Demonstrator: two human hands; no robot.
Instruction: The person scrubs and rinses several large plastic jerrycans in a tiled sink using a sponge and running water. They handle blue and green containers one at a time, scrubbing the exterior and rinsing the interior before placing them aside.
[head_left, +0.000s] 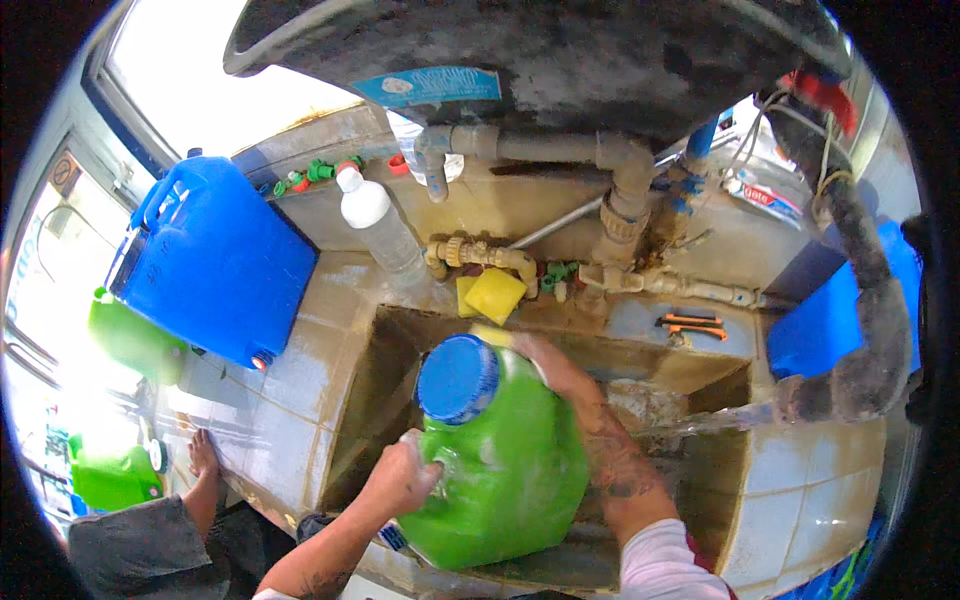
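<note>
A green plastic jug (517, 465) with a blue screw cap (457, 379) is tilted over the tiled sink basin (352, 405). My left hand (401, 472) grips it on its near left side, by what looks like the handle. Behind the cap, my right hand (536, 356) presses against the far side of the jug; a yellow sponge or pad (491, 335) shows at its fingertips, partly hidden. Two yellow sponges (491, 295) lie on the back ledge beside the pipe fittings. A large hose (877, 360) at the right pours water leftward into the basin.
A blue jerrycan (225, 262) and a clear bottle with a white top (382, 232) stand left of the basin. Orange-and-black cutters (694, 326) lie on the right ledge. Overhead are a dark tank (562, 67) and grey pipes (547, 146). Another person's hand (202, 454) rests at the counter's left edge.
</note>
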